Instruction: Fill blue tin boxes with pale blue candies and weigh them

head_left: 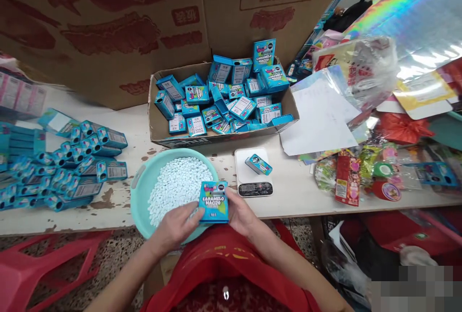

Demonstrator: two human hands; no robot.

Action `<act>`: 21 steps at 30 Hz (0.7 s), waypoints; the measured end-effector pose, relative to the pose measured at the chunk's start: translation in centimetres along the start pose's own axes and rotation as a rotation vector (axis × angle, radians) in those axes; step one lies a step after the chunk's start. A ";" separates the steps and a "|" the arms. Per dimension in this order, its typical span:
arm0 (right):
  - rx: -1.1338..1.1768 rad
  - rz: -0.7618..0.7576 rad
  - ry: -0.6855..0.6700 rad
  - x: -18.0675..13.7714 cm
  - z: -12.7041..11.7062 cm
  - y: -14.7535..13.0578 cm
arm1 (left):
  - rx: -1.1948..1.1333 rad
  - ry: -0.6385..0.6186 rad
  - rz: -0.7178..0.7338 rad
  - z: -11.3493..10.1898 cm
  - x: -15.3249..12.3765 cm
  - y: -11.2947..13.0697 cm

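Note:
A blue candy box [213, 203] labelled "Caramelo Macizo" is between my two hands, over the right front edge of a turquoise basin [139, 196]. My left hand [176, 225] grips its lower left side with the thumb on the front. Along the right side, my right hand [241, 212] closes on the same box, its fingers partly hidden behind. Small pale candies [176, 182] fill much of the basin. To the right, a white digital scale [242, 167] carries another small blue box [259, 164] lying on its side.
Behind the basin stands an open carton [216, 141] heaped with blue boxes. More blue boxes [72, 167] are piled at the left. Papers [321, 119], plastic bags and candy packs [347, 179] cover the right side. A large cardboard box [144, 28] rises at the back.

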State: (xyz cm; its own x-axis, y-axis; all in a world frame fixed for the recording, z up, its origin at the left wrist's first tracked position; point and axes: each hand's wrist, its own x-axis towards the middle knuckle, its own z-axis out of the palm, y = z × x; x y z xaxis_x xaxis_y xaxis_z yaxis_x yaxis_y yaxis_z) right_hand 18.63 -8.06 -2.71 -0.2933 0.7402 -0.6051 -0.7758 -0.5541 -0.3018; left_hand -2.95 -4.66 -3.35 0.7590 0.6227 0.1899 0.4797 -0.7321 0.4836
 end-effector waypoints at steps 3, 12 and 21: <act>-0.008 0.025 0.031 0.4 -0.1 1.2 | 0.038 -0.017 0.004 1.0 -2.0 0.2; -0.096 -0.120 0.161 -1.7 -3.1 0.6 | 0.027 0.165 -0.301 2.0 6.4 -1.7; -0.063 -0.259 0.520 -6.4 -8.0 0.5 | 0.018 -0.369 0.158 9.6 22.0 2.6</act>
State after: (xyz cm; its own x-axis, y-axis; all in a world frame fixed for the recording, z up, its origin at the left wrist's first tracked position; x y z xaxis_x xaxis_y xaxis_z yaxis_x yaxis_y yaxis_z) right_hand 24.55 -16.16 -4.84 0.2262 0.5792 -0.7831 -0.7461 -0.4138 -0.5216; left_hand 19.25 4.49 -6.09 0.9295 0.3638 -0.0604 0.3498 -0.8177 0.4572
